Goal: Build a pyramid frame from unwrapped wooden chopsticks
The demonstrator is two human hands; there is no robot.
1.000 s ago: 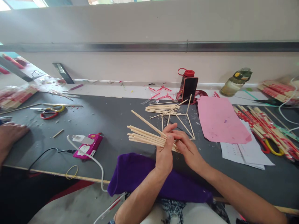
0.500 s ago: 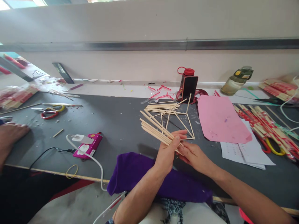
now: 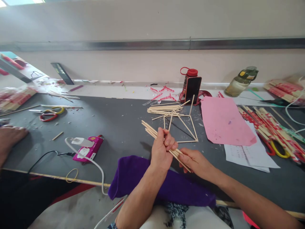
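A small bundle of wooden chopsticks (image 3: pixel 150 131) slants across in front of me, above the dark table. My left hand (image 3: pixel 163 148) is wrapped round its middle, thumb upward. Lower down, the fingers of my right hand (image 3: pixel 194 161) pinch the near end of the same bundle. Just beyond my hands stands a frame of joined sticks (image 3: pixel 187 128), with one stick rising at its back corner. A pile of loose chopsticks (image 3: pixel 162 109) lies behind it. Under my forearms a purple cloth (image 3: pixel 135 173) is spread along the table edge.
Rightward lie a pink sheet (image 3: pixel 225 121), white papers (image 3: pixel 250 157), scissors (image 3: pixel 281 149) and wrapped chopsticks (image 3: pixel 269 127). A phone (image 3: pixel 193 90) leans on a red-capped bottle (image 3: pixel 192 72). Leftward are a magenta box (image 3: pixel 91 148) with cables, scissors (image 3: pixel 49 114) and another person's hand (image 3: pixel 13 135).
My left hand has closed round the chopsticks, which are gathered into a tighter bundle. Their near ends now stick out lower right, and my right hand has shifted slightly right and down.
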